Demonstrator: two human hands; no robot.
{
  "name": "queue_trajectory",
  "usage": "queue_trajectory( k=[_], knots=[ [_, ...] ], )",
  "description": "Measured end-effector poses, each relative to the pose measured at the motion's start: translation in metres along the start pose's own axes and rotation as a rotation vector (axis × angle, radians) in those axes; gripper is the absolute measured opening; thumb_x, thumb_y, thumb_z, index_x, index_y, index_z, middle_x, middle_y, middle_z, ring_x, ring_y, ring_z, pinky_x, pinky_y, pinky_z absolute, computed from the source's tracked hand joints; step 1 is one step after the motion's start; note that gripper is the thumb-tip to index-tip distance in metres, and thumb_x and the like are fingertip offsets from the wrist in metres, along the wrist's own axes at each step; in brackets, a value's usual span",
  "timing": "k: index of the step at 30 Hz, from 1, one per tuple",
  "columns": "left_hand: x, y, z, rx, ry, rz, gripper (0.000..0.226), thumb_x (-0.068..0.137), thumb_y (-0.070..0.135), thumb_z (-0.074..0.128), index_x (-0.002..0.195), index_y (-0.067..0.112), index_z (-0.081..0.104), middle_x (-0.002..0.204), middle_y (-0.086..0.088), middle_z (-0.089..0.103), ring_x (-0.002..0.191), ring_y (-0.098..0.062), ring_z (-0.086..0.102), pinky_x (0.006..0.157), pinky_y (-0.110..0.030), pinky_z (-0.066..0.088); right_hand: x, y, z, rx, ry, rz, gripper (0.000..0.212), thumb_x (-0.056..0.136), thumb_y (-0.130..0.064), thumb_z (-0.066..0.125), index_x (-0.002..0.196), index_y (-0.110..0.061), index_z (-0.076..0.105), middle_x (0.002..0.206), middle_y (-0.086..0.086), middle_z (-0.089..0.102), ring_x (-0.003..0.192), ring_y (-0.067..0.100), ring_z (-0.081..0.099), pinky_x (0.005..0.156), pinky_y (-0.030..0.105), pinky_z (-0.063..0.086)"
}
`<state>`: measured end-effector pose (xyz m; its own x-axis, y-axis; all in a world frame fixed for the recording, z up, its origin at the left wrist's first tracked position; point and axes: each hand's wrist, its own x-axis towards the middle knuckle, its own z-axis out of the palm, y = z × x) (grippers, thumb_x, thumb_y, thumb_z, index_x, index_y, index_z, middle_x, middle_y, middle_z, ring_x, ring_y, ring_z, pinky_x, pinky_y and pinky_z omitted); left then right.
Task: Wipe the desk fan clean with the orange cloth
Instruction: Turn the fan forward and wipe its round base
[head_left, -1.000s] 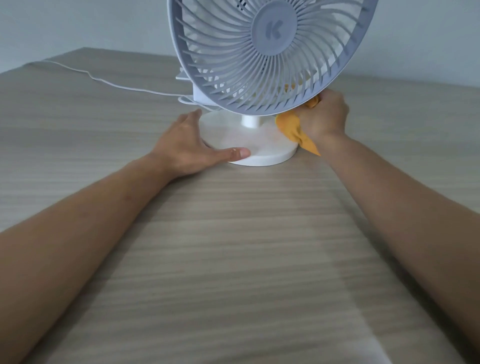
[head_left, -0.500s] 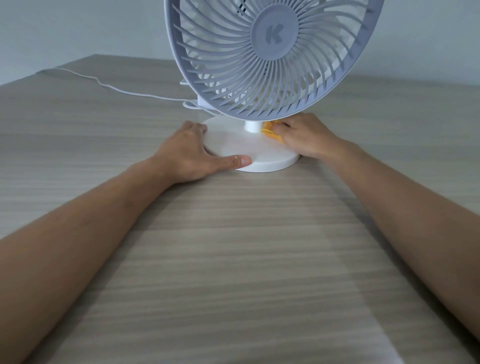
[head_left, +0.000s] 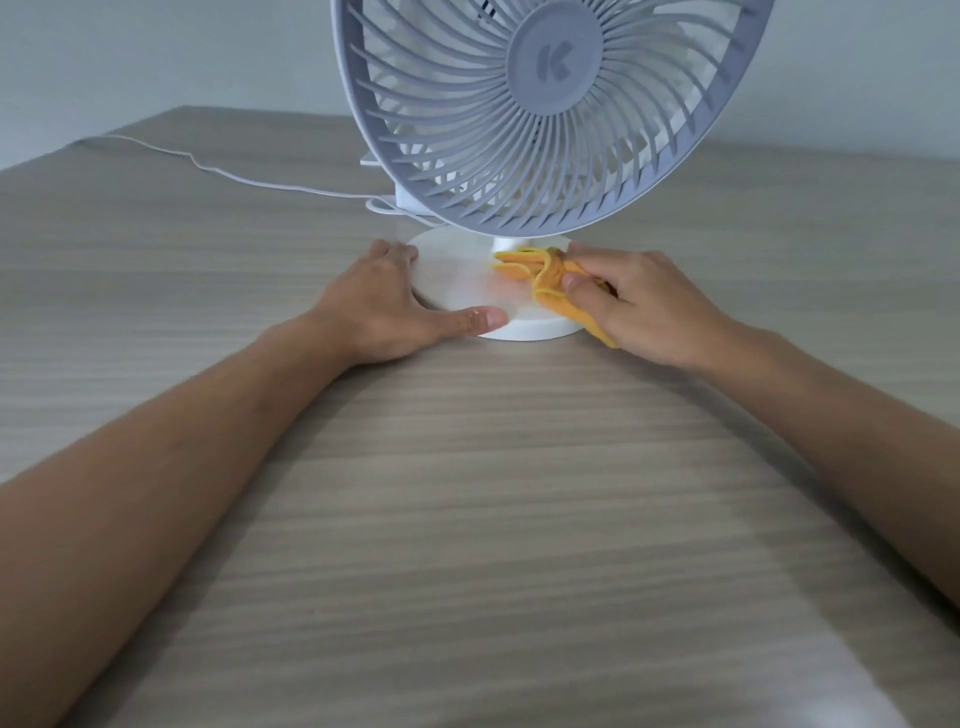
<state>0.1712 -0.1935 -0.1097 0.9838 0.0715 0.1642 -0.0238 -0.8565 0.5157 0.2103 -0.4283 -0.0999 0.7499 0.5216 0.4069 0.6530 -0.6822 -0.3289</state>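
the right hand pinched the cloth on the fan base at 3 o'clock; the left hand lay flat and open at 9, on a wood desk below a grey wall.

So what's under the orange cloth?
The fan's white base. The orange cloth lies on it beside the stem, held by the right hand. The spot beneath the cloth is covered.

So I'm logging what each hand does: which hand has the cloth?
The right hand pinches the bunched orange cloth on the fan's white base. The left hand lies flat, empty, bracing the base's edge.
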Motion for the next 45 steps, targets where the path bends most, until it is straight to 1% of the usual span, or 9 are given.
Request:
queue_trajectory(
  k=[2, 5, 9, 17, 26, 35, 39, 42, 45],
  knots=[
    [0.0, 0.0, 0.0, -0.02, 0.002, 0.001, 0.121, 0.055, 0.083, 0.066, 0.148, 0.012, 0.034, 0.149, 0.0, 0.039, 0.135, -0.019, 0.042, 0.109, -0.031, 0.032, 0.015, 0.007, 0.001, -0.063, 0.01, 0.085, 0.029, 0.1, -0.021, 0.042, 0.112, -0.013, 0.067, 0.084, 0.0, 0.064, 0.086, 0.021, 0.057, 0.072, 0.03, 0.036],
    [0.0, -0.001, 0.0, -0.037, 0.003, 0.0, 0.121, 0.055, 0.083, 0.066, 0.148, 0.013, 0.033, 0.15, 0.001, 0.039, 0.135, -0.017, 0.042, 0.106, -0.028, 0.031, 0.047, 0.024, 0.006, -0.15, -0.022, 0.238, 0.037, 0.101, -0.026, 0.038, 0.118, -0.004, 0.063, 0.12, 0.019, 0.064, 0.113, 0.036, 0.055, 0.091, 0.034, 0.041],
    [0.001, -0.003, 0.002, -0.032, 0.01, 0.0, 0.123, 0.054, 0.084, 0.066, 0.149, 0.014, 0.032, 0.152, 0.002, 0.037, 0.136, -0.017, 0.041, 0.107, -0.028, 0.03, 0.074, 0.031, 0.013, -0.129, -0.09, 0.316, 0.043, 0.102, -0.032, 0.033, 0.137, -0.014, 0.05, 0.143, 0.014, 0.051, 0.128, 0.037, 0.046, 0.104, 0.04, 0.037],
    [0.001, -0.001, 0.002, -0.018, 0.007, -0.001, 0.121, 0.056, 0.081, 0.067, 0.15, 0.014, 0.03, 0.154, 0.002, 0.035, 0.138, -0.018, 0.04, 0.109, -0.031, 0.03, 0.04, 0.019, 0.011, -0.073, -0.055, 0.252, 0.034, 0.103, -0.027, 0.038, 0.121, -0.015, 0.063, 0.125, 0.009, 0.059, 0.118, 0.027, 0.05, 0.078, 0.024, 0.03],
    [0.003, -0.002, 0.001, 0.05, 0.0, 0.003, 0.121, 0.056, 0.083, 0.062, 0.149, 0.011, 0.033, 0.152, -0.004, 0.037, 0.138, -0.022, 0.04, 0.111, -0.032, 0.03, 0.024, -0.007, 0.021, -0.151, -0.082, 0.18, 0.038, 0.103, -0.03, 0.031, 0.13, -0.02, 0.056, 0.12, 0.009, 0.055, 0.118, 0.038, 0.049, 0.094, 0.039, 0.037],
    [0.0, -0.002, 0.001, 0.07, -0.022, -0.005, 0.124, 0.053, 0.085, 0.056, 0.148, 0.009, 0.033, 0.151, -0.009, 0.04, 0.137, -0.024, 0.041, 0.11, -0.033, 0.032, 0.019, -0.036, 0.027, -0.128, -0.127, 0.136, 0.039, 0.104, -0.028, 0.03, 0.136, -0.019, 0.051, 0.149, 0.003, 0.043, 0.132, 0.039, 0.04, 0.107, 0.045, 0.034],
    [-0.007, -0.003, 0.001, 0.107, 0.051, 0.043, 0.126, 0.049, 0.096, 0.048, 0.144, 0.014, 0.037, 0.145, -0.009, 0.048, 0.134, -0.025, 0.043, 0.11, -0.04, 0.036, 0.017, -0.033, 0.021, -0.015, -0.142, 0.085, 0.044, 0.104, -0.036, 0.031, 0.145, -0.026, 0.043, 0.149, -0.006, 0.046, 0.134, 0.027, 0.043, 0.114, 0.032, 0.027],
    [-0.016, 0.005, 0.002, 0.177, 0.143, 0.095, 0.12, 0.061, 0.089, 0.044, 0.149, 0.009, 0.029, 0.152, -0.013, 0.04, 0.142, -0.027, 0.034, 0.115, -0.039, 0.028, 0.01, -0.022, 0.008, 0.129, -0.02, 0.191, 0.04, 0.102, -0.043, 0.03, 0.122, -0.029, 0.062, 0.126, -0.002, 0.063, 0.127, 0.023, 0.05, 0.092, 0.023, 0.033],
    [-0.022, 0.014, 0.005, 0.26, 0.243, 0.188, 0.094, 0.079, 0.081, 0.036, 0.143, 0.013, 0.038, 0.144, -0.012, 0.048, 0.136, -0.029, 0.041, 0.109, -0.041, 0.034, 0.007, 0.002, -0.006, 0.15, 0.064, 0.273, 0.042, 0.102, -0.034, 0.031, 0.134, -0.029, 0.057, 0.143, -0.006, 0.054, 0.136, 0.014, 0.044, 0.103, 0.019, 0.031]
  ],
)
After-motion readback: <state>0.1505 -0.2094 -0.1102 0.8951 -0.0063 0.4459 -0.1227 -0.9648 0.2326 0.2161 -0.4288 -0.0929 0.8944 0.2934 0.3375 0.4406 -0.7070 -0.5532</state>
